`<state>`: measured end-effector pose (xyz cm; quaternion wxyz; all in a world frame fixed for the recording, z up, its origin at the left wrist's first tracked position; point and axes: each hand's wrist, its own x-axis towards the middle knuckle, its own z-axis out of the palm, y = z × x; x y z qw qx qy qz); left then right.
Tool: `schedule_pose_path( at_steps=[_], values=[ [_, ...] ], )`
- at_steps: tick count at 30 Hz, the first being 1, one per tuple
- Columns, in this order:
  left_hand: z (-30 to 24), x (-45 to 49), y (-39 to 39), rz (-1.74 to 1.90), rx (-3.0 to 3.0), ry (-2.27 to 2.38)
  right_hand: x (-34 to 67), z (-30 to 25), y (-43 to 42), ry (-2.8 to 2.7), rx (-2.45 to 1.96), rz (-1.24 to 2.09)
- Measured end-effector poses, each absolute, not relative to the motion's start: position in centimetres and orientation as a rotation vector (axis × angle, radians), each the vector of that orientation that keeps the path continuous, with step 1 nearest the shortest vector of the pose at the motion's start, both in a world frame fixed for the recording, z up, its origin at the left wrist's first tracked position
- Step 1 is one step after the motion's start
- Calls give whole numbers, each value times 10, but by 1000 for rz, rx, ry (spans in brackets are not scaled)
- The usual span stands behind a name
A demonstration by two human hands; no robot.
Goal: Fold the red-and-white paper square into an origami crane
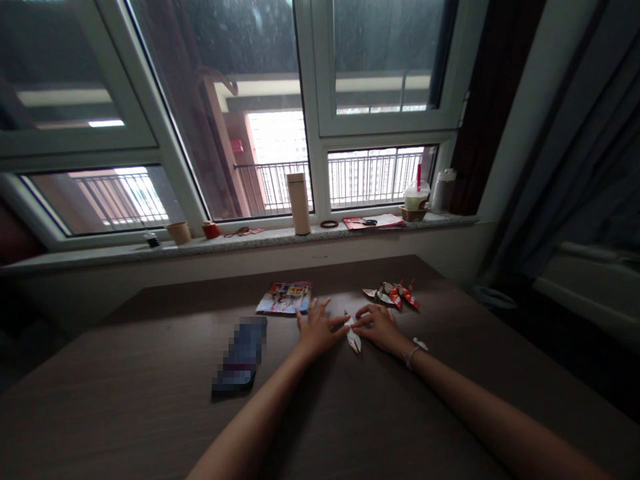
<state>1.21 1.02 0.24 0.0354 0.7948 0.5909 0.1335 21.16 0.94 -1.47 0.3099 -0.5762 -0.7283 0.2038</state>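
Observation:
A small folded paper piece (353,341), pale with a pointed end, lies between my two hands near the middle of the table. At its left edge the thumb and index finger of my left hand (319,328) come together on it, while the other fingers are spread upward. My right hand (381,328) grips its right side with bent fingertips; the thumb is partly hidden. Just beyond my right hand stand several folded paper cranes (397,293), red and white, close together. The upper part of the paper piece is partly covered by my fingers.
A colourful printed booklet (285,298) lies beyond my left hand, and a dark blurred phone-like object (240,357) lies left of my forearm. A white scrap (420,344) is near my right wrist. The windowsill (240,245) holds a tan flask (299,204), papers with scissors (373,222) and cups.

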Motion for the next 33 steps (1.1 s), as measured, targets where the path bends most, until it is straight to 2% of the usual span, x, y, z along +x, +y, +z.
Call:
schedule_pose_path(
  at_steps=[20,26,33],
  values=[
    [-7,15,14,516,2487,1906,211,-13,6,-1949,-1523,531],
    [3,10,7,609,2513,1754,211,-15,7,-1968,-1512,513],
    [5,9,8,518,2473,1647,212,-14,7,-1970,-1499,511]
  ],
)
